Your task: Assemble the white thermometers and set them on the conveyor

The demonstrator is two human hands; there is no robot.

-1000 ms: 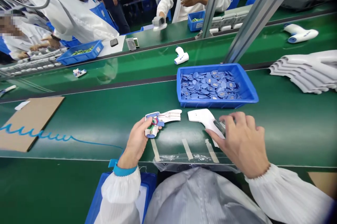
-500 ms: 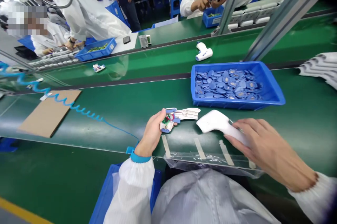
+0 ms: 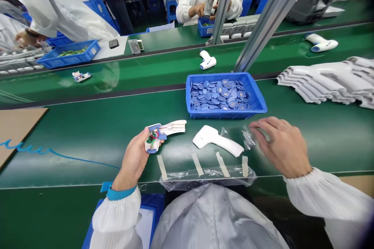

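My left hand [image 3: 134,158] is closed around an open thermometer-gun half-shell [image 3: 152,145], white with blue parts, a green circuit board and red wires inside. Its handle points right. A white cover half [image 3: 214,140] lies outer side up on the green belt, between my hands and touched by neither. My right hand [image 3: 282,145] hovers at the right with curled fingers, a gap showing between thumb and forefinger, and nothing visible in them. Close to those fingertips lie small clear plastic pieces [image 3: 247,138], too fine to make out exactly.
A blue bin [image 3: 226,114] of blue oval parts stands beyond the cover. Stacked white shells [image 3: 327,81] lie at the right, cardboard [image 3: 17,124] at the left. Taped plastic film [image 3: 207,177] lines the front edge. A metal post [image 3: 263,19] rises behind; co-workers sit across the line.
My right hand has let go of the white cover half and moved off to its right. The left hand still holds the shell with the board. The whole view has shifted rightward.
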